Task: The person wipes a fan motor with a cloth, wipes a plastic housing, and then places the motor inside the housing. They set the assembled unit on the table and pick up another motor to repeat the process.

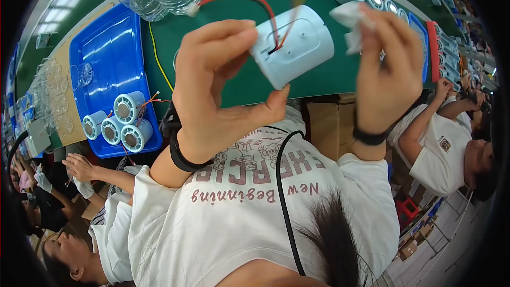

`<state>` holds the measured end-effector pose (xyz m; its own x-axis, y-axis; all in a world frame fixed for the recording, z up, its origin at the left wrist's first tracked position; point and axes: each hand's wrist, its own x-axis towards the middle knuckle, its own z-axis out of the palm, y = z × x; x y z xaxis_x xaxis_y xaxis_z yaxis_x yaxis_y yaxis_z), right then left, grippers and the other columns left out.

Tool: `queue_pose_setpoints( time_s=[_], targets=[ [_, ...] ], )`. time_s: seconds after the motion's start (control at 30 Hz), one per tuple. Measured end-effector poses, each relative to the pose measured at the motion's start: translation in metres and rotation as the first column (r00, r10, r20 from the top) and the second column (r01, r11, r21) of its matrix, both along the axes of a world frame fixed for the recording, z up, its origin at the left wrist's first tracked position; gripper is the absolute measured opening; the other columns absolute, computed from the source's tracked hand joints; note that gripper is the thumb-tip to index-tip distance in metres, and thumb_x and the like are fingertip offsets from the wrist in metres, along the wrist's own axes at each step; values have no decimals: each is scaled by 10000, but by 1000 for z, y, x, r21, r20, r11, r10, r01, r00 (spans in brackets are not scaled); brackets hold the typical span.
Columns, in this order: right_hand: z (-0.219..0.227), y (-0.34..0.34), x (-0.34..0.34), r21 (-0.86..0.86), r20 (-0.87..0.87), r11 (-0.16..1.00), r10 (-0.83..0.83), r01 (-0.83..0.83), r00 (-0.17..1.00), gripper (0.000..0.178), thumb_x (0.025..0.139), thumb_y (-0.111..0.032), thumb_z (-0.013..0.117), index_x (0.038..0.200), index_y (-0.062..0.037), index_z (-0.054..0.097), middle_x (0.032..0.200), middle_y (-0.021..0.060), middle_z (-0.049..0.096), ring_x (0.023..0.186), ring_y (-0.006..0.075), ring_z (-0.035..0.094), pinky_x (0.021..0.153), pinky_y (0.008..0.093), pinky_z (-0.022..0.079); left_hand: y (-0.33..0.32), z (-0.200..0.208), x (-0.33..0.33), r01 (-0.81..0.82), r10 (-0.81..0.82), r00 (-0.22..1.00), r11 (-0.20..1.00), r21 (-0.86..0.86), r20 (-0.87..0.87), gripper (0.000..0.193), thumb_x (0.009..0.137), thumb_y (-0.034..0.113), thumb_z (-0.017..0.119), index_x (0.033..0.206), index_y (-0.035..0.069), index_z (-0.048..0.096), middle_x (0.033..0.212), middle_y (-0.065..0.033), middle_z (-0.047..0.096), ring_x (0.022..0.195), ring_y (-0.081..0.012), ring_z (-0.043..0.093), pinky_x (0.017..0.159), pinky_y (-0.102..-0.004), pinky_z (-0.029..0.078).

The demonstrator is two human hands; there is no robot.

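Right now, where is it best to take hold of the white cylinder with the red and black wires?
Probably the white cylinder's curved side wall, from the end opposite the wires, as the left hand does now; that avoids the wires. The right hand holds a white cloth.

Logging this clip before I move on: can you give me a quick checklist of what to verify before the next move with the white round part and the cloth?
1. Left hand grips the white round part: ok, thumb and fingers clamp it.
2. Right hand holds the white cloth: ok.
3. Cloth touching the part: cannot tell, they look just apart.
4. Red and black wires free of the fingers: ok, they loop above.
5. Blue tray has room: ok, four parts at one end.
6. Part's surface clean: cannot tell.
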<state>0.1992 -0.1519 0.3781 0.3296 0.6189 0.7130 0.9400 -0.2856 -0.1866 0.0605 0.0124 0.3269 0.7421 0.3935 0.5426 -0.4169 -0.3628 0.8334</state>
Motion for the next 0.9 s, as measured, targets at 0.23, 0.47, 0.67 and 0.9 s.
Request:
queue_pose_setpoints(
  time_s=[0.23, 0.47, 0.67, 0.9],
  targets=[
    [7, -2, 14, 338, -496, 918, -12, 206, 868, 175, 868, 11, 664, 1041, 35, 662, 1040, 132, 655, 843, 177, 637, 728, 246, 503, -2, -3, 11, -211, 0, 921, 840, 500, 389, 493, 661, -53, 722, 1107, 68, 549, 1146, -161, 511, 1041, -430, 563, 852, -480, 555],
    [32, 1, -9, 8, 14, 876, 482, -482, 876, 194, 835, 28, 681, 1023, 63, 652, 996, 152, 658, 844, 202, 639, 725, 269, 514, 0, -5, 11, -232, -26, 901, 815, 531, 432, 315, 688, -9, 709, 964, 59, 573, 1130, -166, 510, 1034, -455, 557, 803, -495, 576],
    [35, -2, 11, -59, -6, 973, -224, 223, 975, 232, 793, 40, 667, 1023, 13, 678, 985, 99, 664, 820, 221, 640, 698, 267, 514, -2, -11, 14, -381, 28, 840, 742, 551, 542, 304, 698, -1, 694, 954, 64, 545, 1112, -140, 508, 1030, -424, 570, 794, -463, 596],
    [32, 7, 7, -191, -41, 980, 40, -47, 998, 189, 870, -16, 630, 1050, -18, 686, 983, 69, 667, 803, 184, 630, 716, 244, 491, -7, -1, 2, -359, 62, 886, 718, 597, 459, 338, 698, 4, 701, 995, 82, 560, 1104, -113, 522, 1034, -414, 580, 794, -449, 601]
  ],
)
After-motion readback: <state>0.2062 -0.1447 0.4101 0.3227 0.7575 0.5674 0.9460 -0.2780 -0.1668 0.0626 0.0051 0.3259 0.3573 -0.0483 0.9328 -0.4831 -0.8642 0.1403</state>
